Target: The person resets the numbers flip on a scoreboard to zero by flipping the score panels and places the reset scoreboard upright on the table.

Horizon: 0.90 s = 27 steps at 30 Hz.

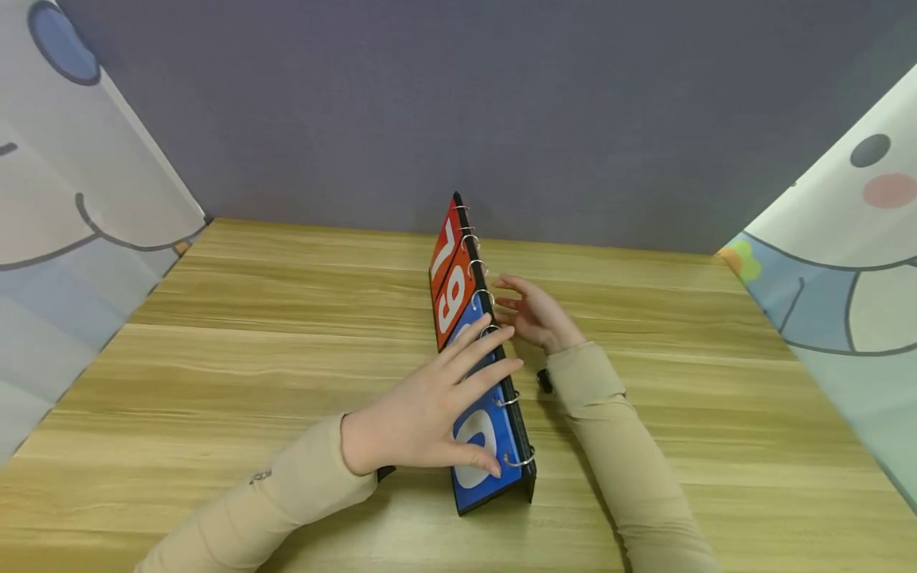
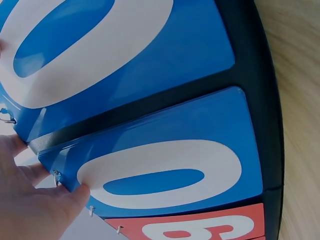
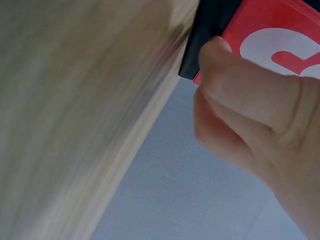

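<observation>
A tabletop flip scoreboard (image 1: 494, 382) stands tilted like a tent, with red and blue number cards on metal rings along its top edge. My left hand (image 1: 437, 402) reaches across its blue side, fingers spread and straight at the ringed edge. In the left wrist view its fingertips (image 2: 82, 192) lie right at the top of a blue zero card (image 2: 220, 120). Behind the board, my right hand (image 1: 537, 314) is at the back face. The right wrist view shows its thumb and fingers pinching the lower corner of a red number card (image 3: 240, 30).
The scoreboard stands on a wood-grain table (image 1: 286, 350). A grey panel (image 1: 430, 103) rises behind the table. Cartoon-printed cloths hang along the left (image 1: 93, 255) and right (image 1: 860, 318) sides.
</observation>
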Motion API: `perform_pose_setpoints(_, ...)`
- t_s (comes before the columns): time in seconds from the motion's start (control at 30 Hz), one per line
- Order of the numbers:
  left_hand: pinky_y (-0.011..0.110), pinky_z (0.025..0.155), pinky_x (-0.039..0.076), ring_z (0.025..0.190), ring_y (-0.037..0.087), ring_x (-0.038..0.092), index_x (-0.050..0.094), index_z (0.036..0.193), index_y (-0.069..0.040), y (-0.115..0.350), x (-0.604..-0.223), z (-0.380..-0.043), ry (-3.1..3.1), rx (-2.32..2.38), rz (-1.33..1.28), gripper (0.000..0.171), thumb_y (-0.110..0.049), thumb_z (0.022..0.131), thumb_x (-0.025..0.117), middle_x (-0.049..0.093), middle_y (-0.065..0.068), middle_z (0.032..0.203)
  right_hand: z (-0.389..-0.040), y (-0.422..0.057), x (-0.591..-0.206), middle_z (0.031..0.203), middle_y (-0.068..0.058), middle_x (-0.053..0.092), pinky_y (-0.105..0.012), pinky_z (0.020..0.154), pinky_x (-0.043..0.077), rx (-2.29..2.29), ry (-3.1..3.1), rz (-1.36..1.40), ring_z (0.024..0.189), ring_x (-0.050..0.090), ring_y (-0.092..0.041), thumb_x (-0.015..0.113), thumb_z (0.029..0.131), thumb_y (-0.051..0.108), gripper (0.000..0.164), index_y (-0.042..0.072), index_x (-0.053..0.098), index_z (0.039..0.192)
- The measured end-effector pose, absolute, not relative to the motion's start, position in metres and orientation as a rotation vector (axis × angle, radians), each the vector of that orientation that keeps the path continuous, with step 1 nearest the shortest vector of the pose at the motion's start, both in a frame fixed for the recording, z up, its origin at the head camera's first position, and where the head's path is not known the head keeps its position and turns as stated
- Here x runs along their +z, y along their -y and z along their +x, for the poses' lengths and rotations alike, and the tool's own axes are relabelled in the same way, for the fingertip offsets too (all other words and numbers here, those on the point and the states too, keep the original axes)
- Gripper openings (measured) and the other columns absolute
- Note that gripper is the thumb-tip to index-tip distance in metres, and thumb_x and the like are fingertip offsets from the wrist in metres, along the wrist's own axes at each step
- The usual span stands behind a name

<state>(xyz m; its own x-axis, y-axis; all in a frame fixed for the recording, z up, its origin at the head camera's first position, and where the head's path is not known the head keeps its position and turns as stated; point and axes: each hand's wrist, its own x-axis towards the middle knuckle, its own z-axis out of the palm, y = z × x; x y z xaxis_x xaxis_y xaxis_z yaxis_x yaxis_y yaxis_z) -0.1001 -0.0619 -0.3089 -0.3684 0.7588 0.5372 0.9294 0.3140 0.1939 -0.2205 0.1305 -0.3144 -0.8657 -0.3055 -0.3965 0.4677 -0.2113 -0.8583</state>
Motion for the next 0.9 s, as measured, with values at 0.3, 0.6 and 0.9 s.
perform_pose_setpoints(0.3,0.045,0.114,0.02,0.145,0.039,0.008,0.035,0.141,-0.006,0.063,-0.309,-0.101,2.213,-0.704,-1.509,0.095,-0.059,0.07,0.068,0.021,0.017,0.154,-0.219,-0.134,-0.314,0.109,-0.007,0.034,-0.025,0.074,0.04,-2.138,-1.548,0.187,0.083,0.046,-0.016,0.038,0.101,0.026,0.015,0.015,0.047,0.105)
perform_pose_setpoints(0.6,0.045,0.114,0.021,0.144,0.04,0.011,0.033,0.142,-0.006,0.064,-0.311,-0.102,2.218,-0.692,-1.503,0.091,-0.066,0.078,0.054,0.023,0.017,0.153,-0.222,-0.14,-0.314,0.104,0.001,0.048,-0.02,0.067,0.046,-2.318,-1.536,0.203,0.083,0.052,-0.009,0.043,0.099,0.014,0.006,0.014,0.047,0.104)
perform_pose_setpoints(0.9,0.046,0.114,0.022,0.144,0.039,0.012,0.036,0.14,-0.004,0.063,-0.31,-0.102,2.184,-0.667,-1.506,0.093,-0.062,0.072,0.064,0.025,0.018,0.151,-0.23,-0.163,-0.308,0.091,0.001,0.055,-0.015,0.055,0.051,-2.319,-1.915,0.296,0.065,0.06,-0.004,0.059,0.091,0.011,0.014,0.013,0.048,0.099)
